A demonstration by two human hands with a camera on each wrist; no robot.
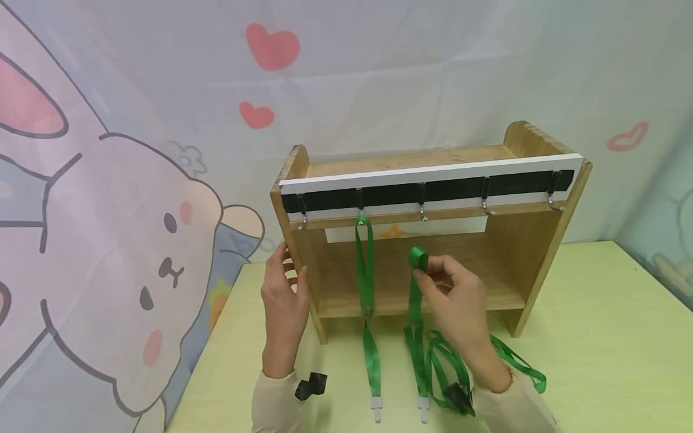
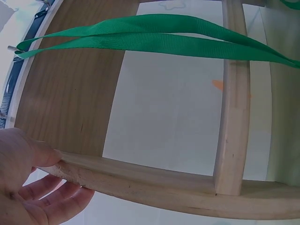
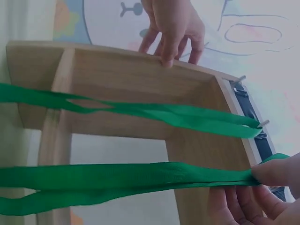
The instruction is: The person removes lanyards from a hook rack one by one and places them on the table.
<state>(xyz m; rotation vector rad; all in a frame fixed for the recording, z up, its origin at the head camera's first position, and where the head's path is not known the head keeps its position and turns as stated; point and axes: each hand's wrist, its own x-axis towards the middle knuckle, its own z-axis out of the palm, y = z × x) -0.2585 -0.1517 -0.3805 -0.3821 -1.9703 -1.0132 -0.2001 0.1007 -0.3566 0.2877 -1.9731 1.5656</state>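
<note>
The right hand (image 1: 459, 297) pinches a green lanyard (image 1: 415, 307) between thumb and fingers near its top, where the ribbon curls into a small loop below the middle hook (image 1: 423, 209) of the wooden shelf rack. The left hand (image 1: 284, 300) has its grip around the front edge of the rack's left side panel (image 1: 315, 258), thumb on one face and fingers on the other. A second green lanyard (image 1: 366, 270) hangs from the second hook (image 1: 361, 207).

The pinched loop looks narrow and folded over, so a hook tip could miss its opening or catch only one strand, and a loose pinch would probably let the slick ribbon slide. More green ribbon (image 1: 431, 352) lies on the worktop (image 1: 595, 337) around the right forearm; how many pieces it makes is hard to tell, but it might snag the held lanyard's lower end. Should the left grip ease off, a tug could shift the rack, and a careless sideways sweep might unhook the hanging lanyard.
</note>
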